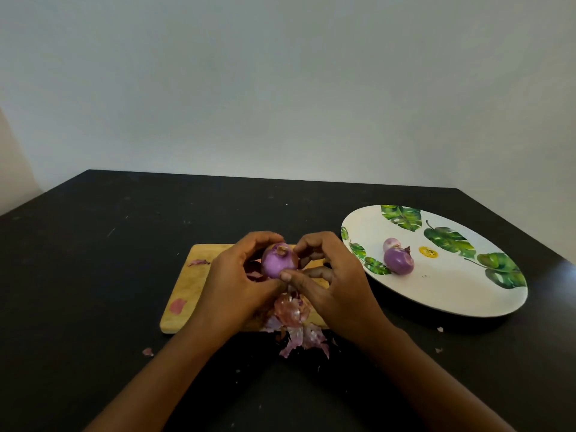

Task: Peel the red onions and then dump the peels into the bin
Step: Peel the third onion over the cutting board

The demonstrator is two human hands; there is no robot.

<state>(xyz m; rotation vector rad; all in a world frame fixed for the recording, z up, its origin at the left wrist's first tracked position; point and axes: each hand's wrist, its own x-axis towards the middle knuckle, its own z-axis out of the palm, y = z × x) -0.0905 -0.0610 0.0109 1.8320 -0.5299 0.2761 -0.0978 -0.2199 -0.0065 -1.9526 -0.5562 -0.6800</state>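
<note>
left hand (237, 275): curled round the left side of the red onion (278, 261), holding it up just above the cutting board (193, 282).
right hand (333, 285): fingers bent, thumb pressed on the near bottom of the same onion, fingertips at its top right side, pinching it.
red onion: between both hands, over the middle of the board; smooth and purple, with a small brown stub on top.
cutting board: made of wood, flat on the black table (93, 275), partly hidden under the hands.
peel pile (296, 325): thin pink and purple skins, heaped on the near edge of the board and spilling over onto the table, just under the hands.
loose peels: one small bit (198, 262) at the far left of the board, one pink bit (177, 305) at the near left; a few tiny scraps on the table near the board.
plate (452, 294): big and white with green leaves painted on it, to the right of the board.
peeled onions (399, 260): two, purple, touching each other, on the left part of the plate.
wall (280, 88): plain and pale, behind the far edge of the table.
</note>
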